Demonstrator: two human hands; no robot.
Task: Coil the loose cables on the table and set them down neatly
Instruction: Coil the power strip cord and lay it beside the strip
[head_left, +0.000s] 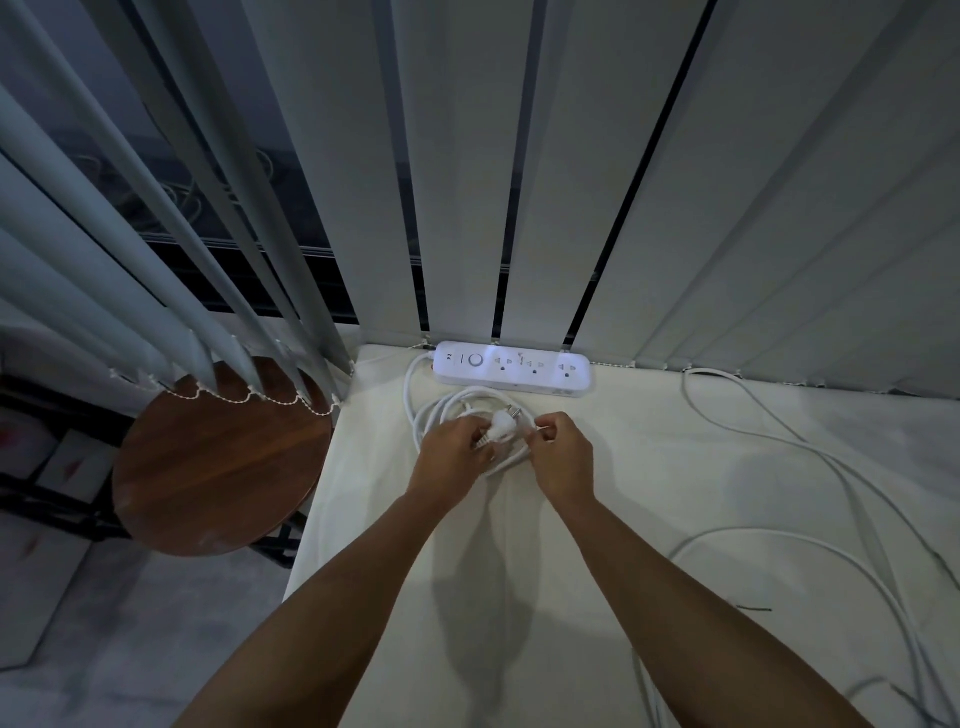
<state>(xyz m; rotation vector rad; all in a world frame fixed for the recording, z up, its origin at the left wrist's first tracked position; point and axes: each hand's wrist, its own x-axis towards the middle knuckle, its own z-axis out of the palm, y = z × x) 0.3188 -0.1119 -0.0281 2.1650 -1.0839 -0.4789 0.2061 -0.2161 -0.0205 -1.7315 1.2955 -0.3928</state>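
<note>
Coiled white rubbery cord (434, 408) on cream-clothed table (649, 493), just before white plastic power strip (511, 364) — left hand (454, 454) grips loops, right hand (563, 454) pinches strand by plug (503, 423) — likely light, springy; hold across bundled loops

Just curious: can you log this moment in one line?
left hand holds plug | right hand pinches coiled cable | loose cables uncoiled
</note>
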